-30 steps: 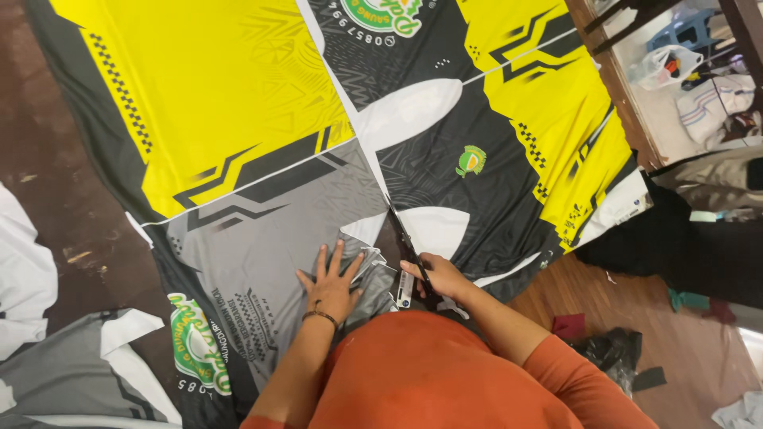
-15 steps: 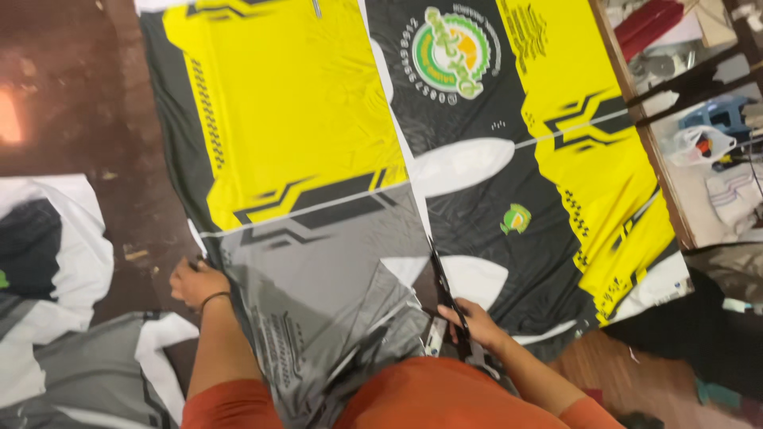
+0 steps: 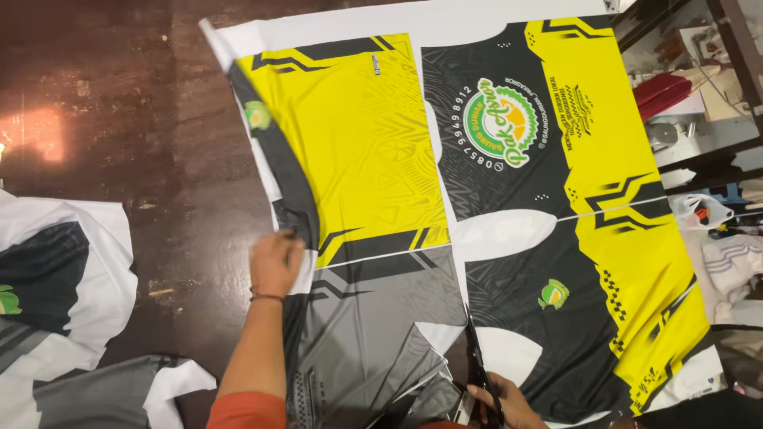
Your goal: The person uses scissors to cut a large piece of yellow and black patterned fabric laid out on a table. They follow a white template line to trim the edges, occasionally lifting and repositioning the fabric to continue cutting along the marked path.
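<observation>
1. My right hand (image 3: 501, 401) is closed on the handles of black scissors (image 3: 475, 367); the blades point up the white gap between the printed panels.
2. My left hand (image 3: 274, 262) grips the folded left edge of the printed jersey fabric (image 3: 509, 206), which lies spread on the dark wooden floor (image 3: 119, 119).
3. I judge the cut is only begun near the bottom; most of the long gap is uncut.
4. Cut fabric pieces (image 3: 56, 278) lie at the left.

Printed fabric (image 3: 373, 159), yellow, black and grey, lies spread flat on the floor, its left edge folded over; black scissors (image 3: 477, 373) stand in a cut at its near edge
</observation>
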